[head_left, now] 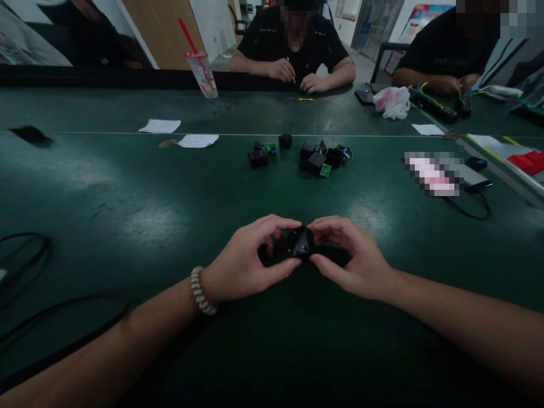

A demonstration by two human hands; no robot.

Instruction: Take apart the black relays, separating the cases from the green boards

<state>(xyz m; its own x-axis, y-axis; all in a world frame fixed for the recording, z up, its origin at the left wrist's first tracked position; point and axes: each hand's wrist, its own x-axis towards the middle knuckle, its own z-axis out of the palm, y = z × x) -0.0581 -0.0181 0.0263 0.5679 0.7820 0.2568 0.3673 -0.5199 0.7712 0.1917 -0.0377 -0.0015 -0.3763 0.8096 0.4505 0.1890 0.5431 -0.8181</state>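
Between my two hands is a small, glossy black plastic housing (301,242), held just above the green table. My left hand (250,258), with a beaded bracelet at the wrist, pinches it from the left with thumb and fingers. From the right, my right hand (352,255) grips its edge the same way. The underside of the housing and what lies inside it are hidden. Farther out on the table are two loose groups of similar black housings (314,158) with a small green circuit board (326,170) among them.
A plastic cup (203,76) with a red straw stands at the far left. White papers (198,140) lie mid-table. A crumpled plastic bag (393,103) is at the far right. Black cables (63,303) run along the left. Two people sit opposite, one holding a thin tool.
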